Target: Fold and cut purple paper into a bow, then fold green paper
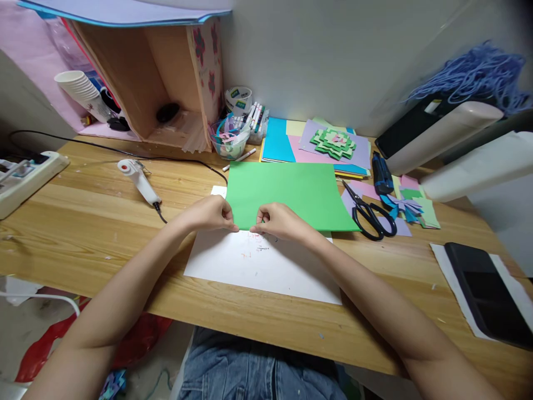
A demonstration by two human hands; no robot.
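A sheet of green paper lies over a white sheet that bears small coloured marks. At the green paper's near left corner, my left hand pinches the edge between thumb and fingers. Just to its right, my right hand grips the same near edge, fingers curled. Black-handled scissors rest at the paper's right side, close to its near right corner.
A glue gun with its cord lies left, near a power strip. Behind stand an open box, a tub and stacked coloured papers. A utility knife and a phone are at right.
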